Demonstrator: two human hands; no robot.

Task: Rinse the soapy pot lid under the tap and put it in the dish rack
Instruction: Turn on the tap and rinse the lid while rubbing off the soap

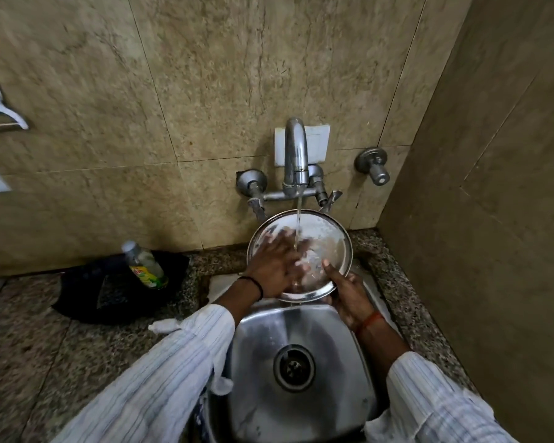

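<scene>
Nearest us, over the square stainless-steel sink basin [259, 356] with its round drain [293, 367], both striped white sleeves reach forward. We hold the round, shiny steel pot lid [327, 238] tilted above the far end of the basin, its face toward us. Right hand [349, 298] pinches the lid's lower rim, thumb on the face, fingers behind. Left hand [275, 266] lies flat and spread on the wet face, gripping nothing, apparently rubbing. Beyond, the curved chrome wall tap [296, 155] runs a thin stream [298, 219] onto the lid near the left fingertips.

Step in hand, as we judge it: rinsing, not finished; whitish film shows on the upper part of the face. Next move likely calls for turning the lid so water reaches that film and the back, then carrying it to the rack.

Hard to make out: left fingers are blurred; lid's back and any knob are hidden. No dish rack in view. A plastic bottle with yellow label [144, 265] stands on a dark cloth [109, 292] left of the sink.
</scene>
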